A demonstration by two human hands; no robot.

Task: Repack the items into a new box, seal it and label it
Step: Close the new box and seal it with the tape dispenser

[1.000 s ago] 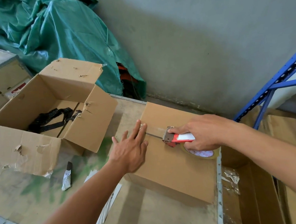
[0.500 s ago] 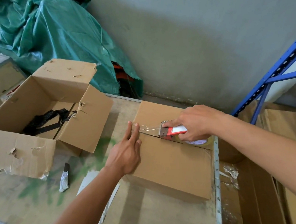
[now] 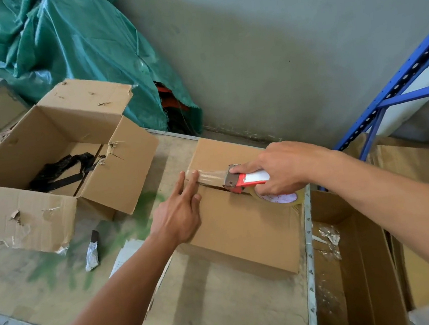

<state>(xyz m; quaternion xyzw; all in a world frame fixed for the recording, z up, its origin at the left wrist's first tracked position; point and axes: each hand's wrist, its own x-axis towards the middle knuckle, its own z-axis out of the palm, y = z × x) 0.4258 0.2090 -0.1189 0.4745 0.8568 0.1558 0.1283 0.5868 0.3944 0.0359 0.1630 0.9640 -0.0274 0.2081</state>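
Note:
A closed brown cardboard box [image 3: 243, 227] lies on the worktable [image 3: 216, 306], at its right side. My right hand [image 3: 282, 169] grips a red and white tape dispenser [image 3: 246, 179] on top of the box, over the centre seam. A strip of clear tape [image 3: 207, 176] runs from the dispenser to the box's left edge. My left hand [image 3: 179, 213] presses the tape end down there with straight fingers. The tape roll [image 3: 282, 199] shows under my right hand.
A torn, open cardboard box [image 3: 51, 162] with a black strap [image 3: 60, 174] inside stands at the left. A small knife [image 3: 93, 250] and white paper [image 3: 127, 252] lie on the table. Flattened cartons [image 3: 353, 253] sit to the right, beside a blue rack [image 3: 390, 93]. Green tarpaulin [image 3: 71, 45] is behind.
My right hand lifted the dispenser back towards the left, then drew it right again, laying a strip of tape over the seam. My left hand's fingers slid to the box's left edge.

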